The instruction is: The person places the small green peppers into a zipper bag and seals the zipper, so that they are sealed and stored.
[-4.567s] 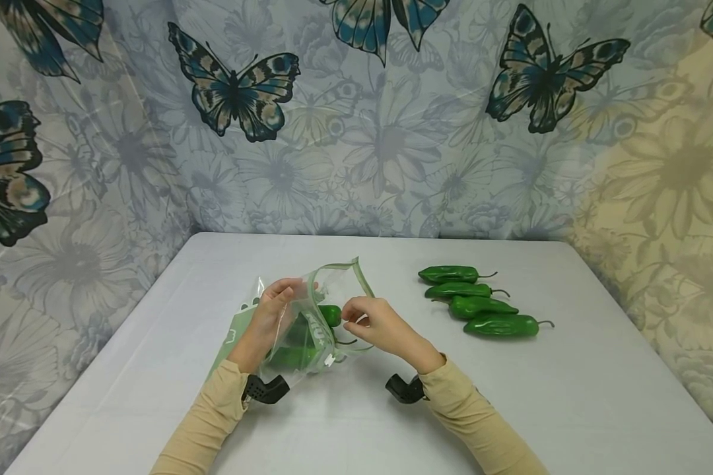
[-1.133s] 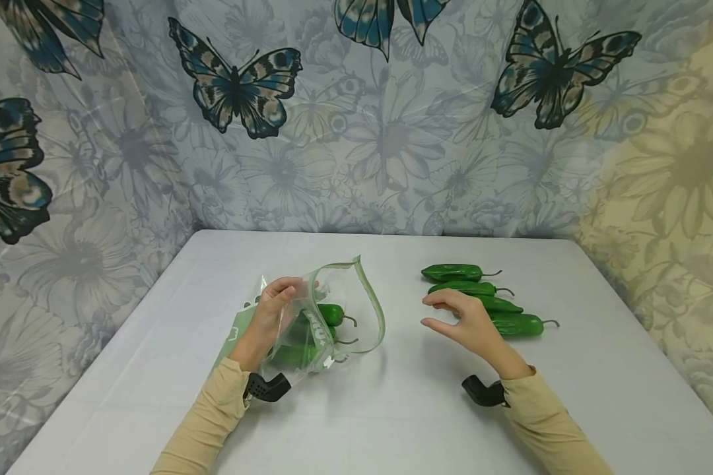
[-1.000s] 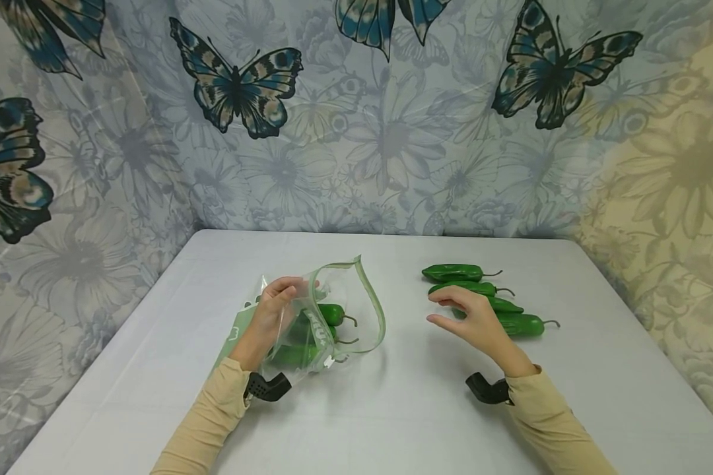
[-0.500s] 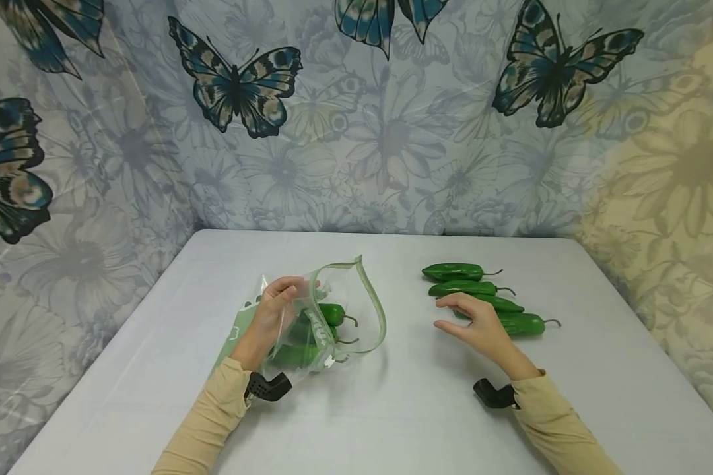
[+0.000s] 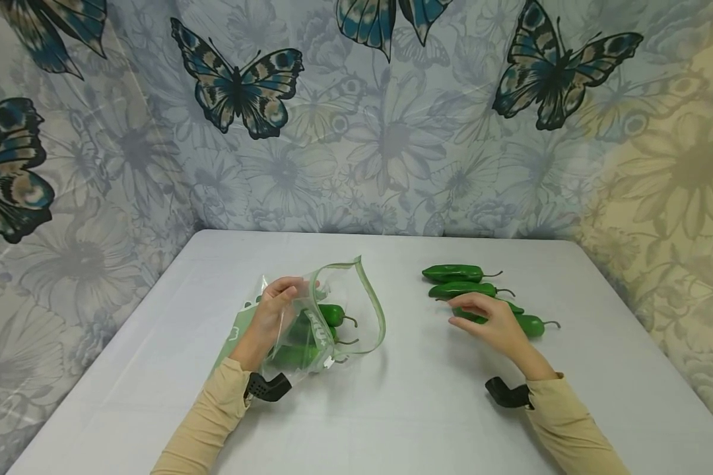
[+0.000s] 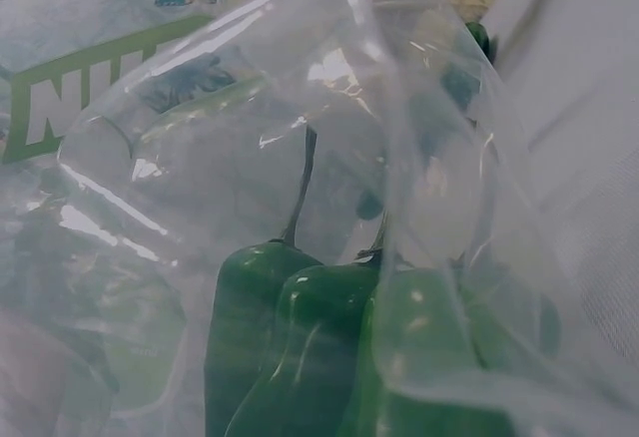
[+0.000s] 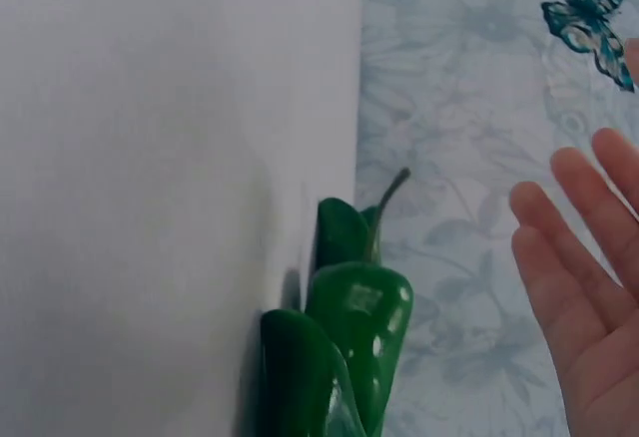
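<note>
White worktop point(image 5: 380, 422); pale floral, butterfly-printed wall covering point(image 5: 386, 191) behind. Left hand point(image 5: 271, 318) pinches green-rimmed clear plastic bag point(image 5: 316, 333); bagged green peppers point(image 5: 331, 315) blurred by film. Right hand point(image 5: 494, 324), thumb and fingers apart, partly hides two of four glossy loose peppers point(image 5: 462, 289) on worktop.
</note>
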